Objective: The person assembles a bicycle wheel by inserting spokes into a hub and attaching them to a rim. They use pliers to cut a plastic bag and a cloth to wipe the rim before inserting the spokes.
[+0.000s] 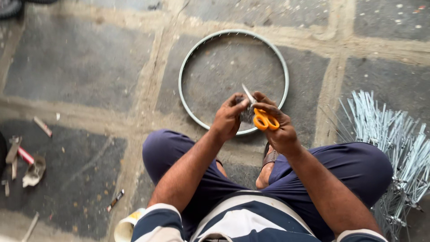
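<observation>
My right hand (280,130) grips orange-handled scissors (264,118), fingers through the loops and the blades pointing up and left. My left hand (228,118) pinches a small grey packet (247,114) against the blades; its contents are too small to tell. Both hands hover over my knees, just above the near edge of a bare metal wheel rim (188,58) lying flat on the stone floor.
A large bundle of shiny metal spokes (398,143) lies on the floor at my right knee. Scraps, a red-handled tool (24,155) and crumpled paper lie at left. A white cup (125,228) stands near my left hip. A tyre edge (10,6) shows at top left.
</observation>
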